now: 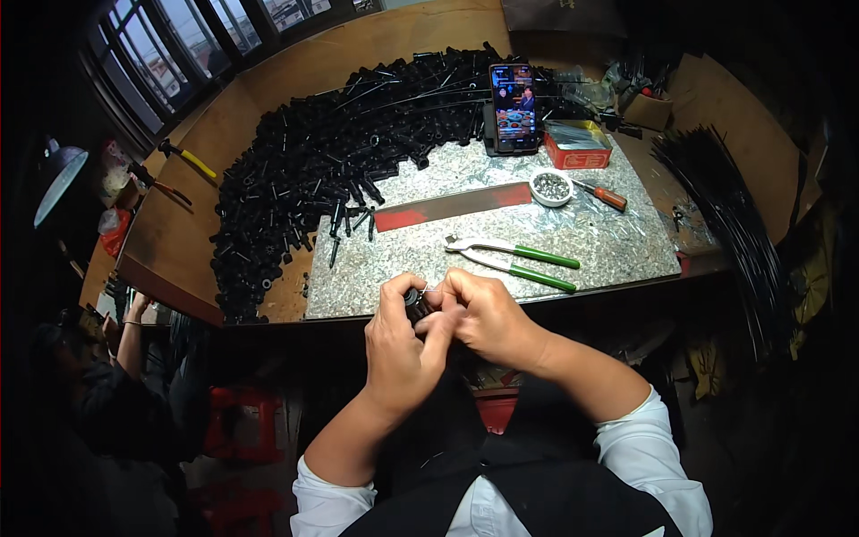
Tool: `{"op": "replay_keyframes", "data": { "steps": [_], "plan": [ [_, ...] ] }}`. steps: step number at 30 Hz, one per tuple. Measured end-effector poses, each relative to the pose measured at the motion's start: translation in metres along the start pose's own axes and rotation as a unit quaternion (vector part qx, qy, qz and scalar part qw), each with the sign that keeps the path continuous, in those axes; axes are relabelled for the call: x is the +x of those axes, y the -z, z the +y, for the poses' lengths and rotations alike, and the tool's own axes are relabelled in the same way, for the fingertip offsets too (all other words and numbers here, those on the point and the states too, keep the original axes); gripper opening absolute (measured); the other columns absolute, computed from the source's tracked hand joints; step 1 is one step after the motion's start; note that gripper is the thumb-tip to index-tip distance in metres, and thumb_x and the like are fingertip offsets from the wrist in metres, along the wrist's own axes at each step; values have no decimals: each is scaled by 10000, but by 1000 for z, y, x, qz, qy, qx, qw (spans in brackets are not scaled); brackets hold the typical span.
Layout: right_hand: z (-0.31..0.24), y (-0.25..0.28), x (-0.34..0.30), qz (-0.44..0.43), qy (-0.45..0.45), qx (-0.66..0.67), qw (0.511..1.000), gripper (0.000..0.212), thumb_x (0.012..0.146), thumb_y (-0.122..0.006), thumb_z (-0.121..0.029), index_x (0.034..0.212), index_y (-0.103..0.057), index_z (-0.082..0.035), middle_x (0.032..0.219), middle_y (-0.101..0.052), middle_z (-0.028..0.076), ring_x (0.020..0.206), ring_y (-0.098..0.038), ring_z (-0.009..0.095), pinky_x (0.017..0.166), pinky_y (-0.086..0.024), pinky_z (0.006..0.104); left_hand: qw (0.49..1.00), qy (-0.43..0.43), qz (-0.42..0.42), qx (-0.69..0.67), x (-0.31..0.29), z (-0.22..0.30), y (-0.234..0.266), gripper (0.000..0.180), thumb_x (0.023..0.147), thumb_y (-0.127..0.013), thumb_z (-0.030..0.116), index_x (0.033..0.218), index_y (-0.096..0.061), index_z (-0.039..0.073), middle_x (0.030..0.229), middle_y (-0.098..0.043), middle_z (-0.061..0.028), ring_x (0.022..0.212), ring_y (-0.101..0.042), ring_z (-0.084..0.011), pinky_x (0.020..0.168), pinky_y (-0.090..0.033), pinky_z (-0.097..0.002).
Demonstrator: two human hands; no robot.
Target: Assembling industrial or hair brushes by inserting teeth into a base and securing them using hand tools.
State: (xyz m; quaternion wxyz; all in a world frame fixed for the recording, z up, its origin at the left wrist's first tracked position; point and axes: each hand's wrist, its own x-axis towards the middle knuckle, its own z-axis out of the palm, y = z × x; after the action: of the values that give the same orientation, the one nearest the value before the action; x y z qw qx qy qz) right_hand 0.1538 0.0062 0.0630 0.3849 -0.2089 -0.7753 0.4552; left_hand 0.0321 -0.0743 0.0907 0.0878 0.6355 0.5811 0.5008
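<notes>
My left hand (pixel 400 345) is wrapped round a small black part (pixel 413 299) with a round end, just off the near edge of the speckled stone slab (pixel 358 286). Pressed close beside it, my right hand (pixel 488 318) has thumb and fingers pinched together at the part. A thin, shiny bit shows between the hands, too small to name; the fingers hide the rest. Beyond my hands lie pliers (pixel 546 255) with green handles, jaws to the left. A flat red and dark strip (pixel 447 208) rests farther back on the slab.
A heap of black parts (pixel 295 170) fills the back left. A white bowl (pixel 548 201) of small metal pieces, an orange-handled screwdriver (pixel 611 198), a red box (pixel 577 157) and a propped phone (pixel 514 107) stand behind. Black strands (pixel 729 215) hang at right. Another person's arm (pixel 131 336) shows at left.
</notes>
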Motion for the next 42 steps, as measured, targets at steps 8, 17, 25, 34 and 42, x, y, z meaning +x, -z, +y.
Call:
{"op": "replay_keyframes", "data": {
  "steps": [8,17,25,34,42],
  "plan": [
    [4,13,-18,-26,49,-120,991,304,744,-721,-75,889,-464,-5,829,-548,137,740,-570,278,650,-465,347,993,-95,73,13,1,-28,-22,168,886,-553,20,1010,-442,-1,718,-540,-81,570,-565,-136,521,-441,-256],
    [42,69,-9,-9,58,-512,857,318,791,-696,-206,902,-495,14,893,-534,170,816,-552,335,689,-471,416,984,-31,72,-159,-5,-37,-31,229,910,-494,-7,1098,-362,-1,761,-505,-49,589,-497,-72,549,-425,-206],
    [54,69,-4,-87,20,-579,811,273,850,-617,-248,850,-512,4,884,-539,168,834,-541,331,676,-460,426,956,107,-15,-272,-10,-56,-28,157,969,-488,169,940,-407,37,1038,-608,-133,713,-506,-80,674,-440,-235],
    [24,81,-8,27,-99,-222,970,218,915,-578,-180,827,-478,-7,662,-541,72,568,-534,173,543,-433,326,940,97,-5,-328,-14,-59,-27,154,962,-502,137,908,-390,44,708,-574,-58,664,-559,-105,669,-480,-272],
    [-12,94,-17,9,130,-469,874,288,722,-741,-128,836,-488,-49,1032,-518,160,942,-548,302,800,-437,429,942,84,-22,-326,-9,-58,-34,438,798,-737,99,942,-324,113,604,-376,64,532,-326,-9,500,-286,-173]
  ]
}}
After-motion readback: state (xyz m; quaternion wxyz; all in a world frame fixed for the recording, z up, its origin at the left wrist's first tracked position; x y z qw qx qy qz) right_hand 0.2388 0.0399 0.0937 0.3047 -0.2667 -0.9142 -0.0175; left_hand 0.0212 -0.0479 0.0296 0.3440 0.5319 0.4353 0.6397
